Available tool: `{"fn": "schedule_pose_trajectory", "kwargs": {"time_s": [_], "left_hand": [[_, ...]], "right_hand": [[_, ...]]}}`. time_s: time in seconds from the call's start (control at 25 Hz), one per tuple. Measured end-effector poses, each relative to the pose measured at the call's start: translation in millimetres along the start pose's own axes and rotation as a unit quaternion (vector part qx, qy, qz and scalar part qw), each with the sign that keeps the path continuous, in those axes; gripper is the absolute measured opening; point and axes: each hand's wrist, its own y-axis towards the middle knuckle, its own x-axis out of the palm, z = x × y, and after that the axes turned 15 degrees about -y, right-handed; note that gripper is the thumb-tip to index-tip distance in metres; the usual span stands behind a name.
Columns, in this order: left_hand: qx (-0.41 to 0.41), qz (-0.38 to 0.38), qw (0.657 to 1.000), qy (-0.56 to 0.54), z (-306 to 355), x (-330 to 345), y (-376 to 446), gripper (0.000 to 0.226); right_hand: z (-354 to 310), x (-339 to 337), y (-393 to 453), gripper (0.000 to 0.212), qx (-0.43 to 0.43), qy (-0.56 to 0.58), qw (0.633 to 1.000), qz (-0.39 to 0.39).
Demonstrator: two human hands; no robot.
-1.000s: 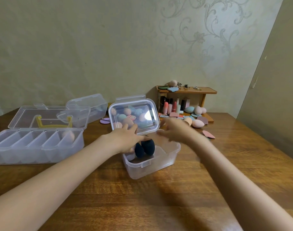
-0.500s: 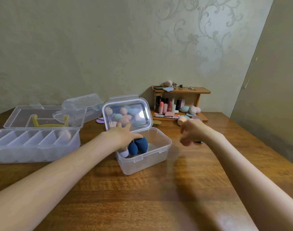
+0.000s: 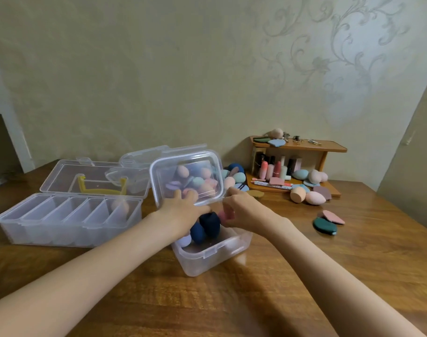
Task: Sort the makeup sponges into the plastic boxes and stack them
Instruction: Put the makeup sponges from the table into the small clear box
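A small clear plastic box point(image 3: 214, 256) stands open mid-table, its lid point(image 3: 187, 177) tilted up behind it. Inside stand two dark blue sponges point(image 3: 208, 224) and a pale lilac one point(image 3: 184, 240). My left hand point(image 3: 180, 207) rests over the box's back left, fingers spread against the lid and the sponges. Over the box's right side, my right hand point(image 3: 241, 209) is closed on a pink sponge point(image 3: 223, 216) beside the blue ones. Several loose sponges point(image 3: 307, 197) lie further right on the table.
A long divided clear box point(image 3: 69, 220) with one peach sponge sits left, its lid open behind. Another clear box point(image 3: 139, 156) lies at the back. A small wooden shelf point(image 3: 297, 147) with lipsticks and sponges stands at the back right. Flat green and pink puffs point(image 3: 326, 223) lie right.
My right hand went out to the right, picked up a pink sponge and came back over the open box. My left hand stayed at the box. The view shifted.
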Motion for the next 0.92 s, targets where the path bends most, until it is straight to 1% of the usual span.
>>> {"fn": "schedule_pose_trajectory", "kwargs": {"time_s": [0.16,0.28,0.36,0.48,0.56,0.64,0.72,0.84,0.88,0.92], "left_hand": [[-0.017,-0.002,1.000,0.019,-12.4,3.8,8.6,0.072],[-0.011,-0.020,1.000,0.005,-20.8,-0.6,16.5,0.076],[-0.003,-0.032,0.999,0.005,-25.4,-3.7,20.9,0.077],[-0.017,-0.037,0.999,0.001,-30.8,-2.8,26.0,0.079],[-0.026,-0.036,0.999,-0.008,-37.3,-1.3,28.4,0.081],[-0.021,-0.043,0.999,-0.016,-41.3,-2.9,28.7,0.081],[-0.012,-0.052,0.998,-0.012,-44.8,-4.1,28.8,0.079],[0.002,-0.061,0.998,-0.010,-45.4,-4.3,29.9,0.082],[0.003,-0.065,0.998,-0.011,-46.4,-3.7,31.7,0.082],[0.005,-0.071,0.997,-0.014,-47.4,-3.8,33.0,0.081]], "right_hand": [[-11.7,-4.4,18.5,0.026,-0.040,-0.074,0.995,-0.060],[-20.3,-2.6,29.6,0.032,-0.010,-0.060,0.989,-0.132],[-21.5,-0.8,37.7,0.032,-0.003,-0.060,0.987,-0.150],[-20.0,-4.0,41.7,0.029,0.013,-0.062,0.988,-0.141],[-19.6,-2.9,44.9,0.027,0.008,-0.043,0.990,-0.137],[-19.3,-4.1,48.0,0.025,-0.003,-0.024,0.987,-0.157],[-9.5,-11.8,58.6,0.022,-0.011,0.019,0.985,-0.169],[23.2,-30.7,80.9,0.021,0.035,0.148,0.978,-0.141],[37.6,-31.4,92.4,0.021,0.063,0.163,0.977,-0.120],[50.6,-27.5,105.2,0.022,0.090,0.134,0.982,-0.096]]}}
